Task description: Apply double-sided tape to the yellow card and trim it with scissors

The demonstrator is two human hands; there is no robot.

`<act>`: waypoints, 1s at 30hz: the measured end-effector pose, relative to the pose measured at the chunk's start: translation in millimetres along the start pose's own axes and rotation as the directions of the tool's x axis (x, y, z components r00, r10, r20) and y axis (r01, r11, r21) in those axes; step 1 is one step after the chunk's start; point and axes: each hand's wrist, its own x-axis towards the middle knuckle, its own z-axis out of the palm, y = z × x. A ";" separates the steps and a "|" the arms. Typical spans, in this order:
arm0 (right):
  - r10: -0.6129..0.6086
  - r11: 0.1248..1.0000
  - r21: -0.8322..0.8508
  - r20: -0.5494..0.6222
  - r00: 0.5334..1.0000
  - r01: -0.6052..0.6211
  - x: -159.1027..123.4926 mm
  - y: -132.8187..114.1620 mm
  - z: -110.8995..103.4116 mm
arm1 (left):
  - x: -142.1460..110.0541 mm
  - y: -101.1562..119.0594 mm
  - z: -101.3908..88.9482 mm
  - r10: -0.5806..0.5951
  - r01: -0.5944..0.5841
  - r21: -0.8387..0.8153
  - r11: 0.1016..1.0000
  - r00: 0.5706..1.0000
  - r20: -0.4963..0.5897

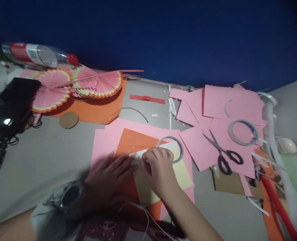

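Observation:
A pale yellow paper sheet (181,170) lies on an orange sheet (133,140), which rests on a pink sheet (100,144). My left hand (108,177), with a wristwatch, lies flat with fingers spread, pressing the orange sheet at the yellow paper's left edge. My right hand (160,169) is curled at the yellow paper's top edge, fingertips pinching something small and white there that I cannot make out. A thin tape roll (179,144) lies right behind my right hand, touching it.
Black-handled scissors (225,157) and a second tape roll (243,132) lie on loose pink sheets (213,103) at the right. Folded pink paper fans (83,83) sit on orange paper at the back left, beside a plastic bottle (38,55) and a black object (13,100). A blue wall (188,40) stands behind.

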 end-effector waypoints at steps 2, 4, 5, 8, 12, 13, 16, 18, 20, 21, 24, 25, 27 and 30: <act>-0.003 1.000 0.003 0.002 1.000 0.003 0.1 0.2 0.1 | -1.3 0.4 0.7 -0.006 0.006 0.003 1.000 1.000 0.011; -0.005 1.000 0.004 0.000 1.000 0.005 0.1 0.4 0.3 | -2.5 0.5 1.3 0.002 -0.002 -0.002 1.000 1.000 0.012; -0.005 1.000 0.006 -0.004 1.000 0.005 0.0 0.5 0.4 | -3.1 0.4 1.4 0.007 -0.007 -0.004 1.000 1.000 0.009; -0.003 1.000 0.014 -0.012 1.000 0.004 0.1 0.8 0.6 | -3.8 -0.5 1.1 0.009 -0.009 -0.001 1.000 1.000 0.007; 0.000 1.000 -0.001 0.003 1.000 0.000 0.5 0.8 0.6 | -3.4 -1.2 0.0 -0.007 0.007 -0.011 1.000 1.000 0.022; 0.000 1.000 -0.003 0.004 1.000 0.000 0.5 0.8 0.5 | -3.3 -1.0 -0.2 -0.007 0.008 -0.014 1.000 1.000 0.023; 0.002 1.000 0.001 0.001 1.000 -0.002 0.7 0.5 0.0 | -3.4 0.7 -0.5 -0.009 0.009 -0.010 1.000 1.000 0.008; 0.000 1.000 0.000 -0.001 1.000 0.000 0.8 0.3 -0.4 | -3.6 2.6 -0.4 -0.027 0.027 -0.007 1.000 1.000 -0.006; -0.004 1.000 -0.004 -0.002 1.000 0.004 0.8 0.2 -0.8 | -3.6 4.5 0.3 -0.055 0.054 -0.013 0.998 0.998 -0.021; -0.006 1.000 -0.006 -0.003 1.000 0.006 0.7 0.2 -0.9 | -3.7 5.4 0.9 -0.066 0.065 -0.018 0.998 0.997 -0.029; -0.015 1.000 -0.017 -0.013 1.000 0.015 0.2 0.5 -0.4 | -4.1 7.4 3.0 -0.079 0.078 -0.024 0.997 0.996 -0.042; -0.020 1.000 -0.023 -0.019 1.000 0.019 -0.1 0.7 0.2 | -4.6 7.9 3.6 -0.083 0.082 -0.025 0.996 0.996 -0.044; -0.029 0.999 -0.037 -0.036 0.999 0.027 -0.7 1.2 2.0 | -5.7 8.7 4.4 -0.093 0.091 -0.028 0.995 0.995 -0.044; -0.046 0.997 -0.063 -0.069 0.997 0.041 -0.8 1.8 5.0 | -6.6 9.4 3.4 -0.096 0.096 -0.015 0.995 0.995 -0.008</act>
